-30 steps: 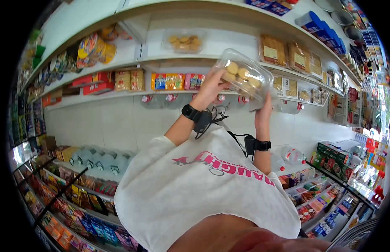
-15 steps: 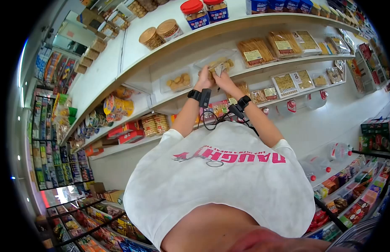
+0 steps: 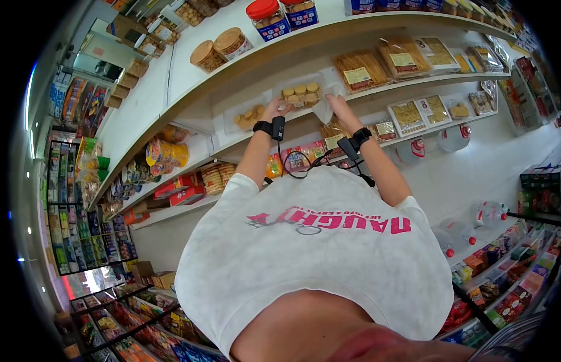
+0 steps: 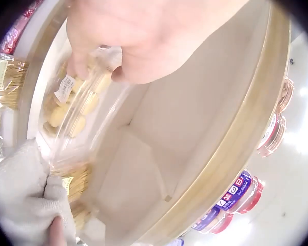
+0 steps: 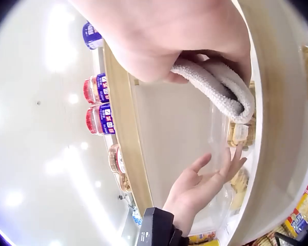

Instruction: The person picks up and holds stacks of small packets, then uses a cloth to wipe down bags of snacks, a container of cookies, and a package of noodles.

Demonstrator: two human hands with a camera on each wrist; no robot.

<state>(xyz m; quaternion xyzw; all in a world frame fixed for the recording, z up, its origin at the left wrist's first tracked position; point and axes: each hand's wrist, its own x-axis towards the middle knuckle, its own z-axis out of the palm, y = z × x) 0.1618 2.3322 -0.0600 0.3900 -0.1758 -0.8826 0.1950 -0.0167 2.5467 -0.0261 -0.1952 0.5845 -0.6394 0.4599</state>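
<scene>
A clear plastic box of round yellow cookies (image 3: 302,95) sits on the upper shelf compartment, beside a similar box (image 3: 248,119) on its left. My left hand (image 3: 274,110) touches the near left side of the first box, and its fingers look extended in the right wrist view (image 5: 192,192). In the left wrist view that hand (image 4: 143,36) covers one end of the box, whose white label (image 4: 64,88) shows. My right hand (image 3: 343,111) grips a folded whitish cloth (image 5: 220,92) just right of the box.
Packs of stick snacks (image 3: 360,71) stand right of the boxes. Jars with red lids (image 3: 267,19) and round tubs (image 3: 208,55) stand on the top board, whose wooden edge (image 3: 244,63) overhangs the compartment. Noodle packs (image 3: 407,116) line the lower shelf.
The cookie box, earlier held up in both hands, now rests on the shelf. My hands, close together half a second ago, are apart; the cloth has moved right of the box.
</scene>
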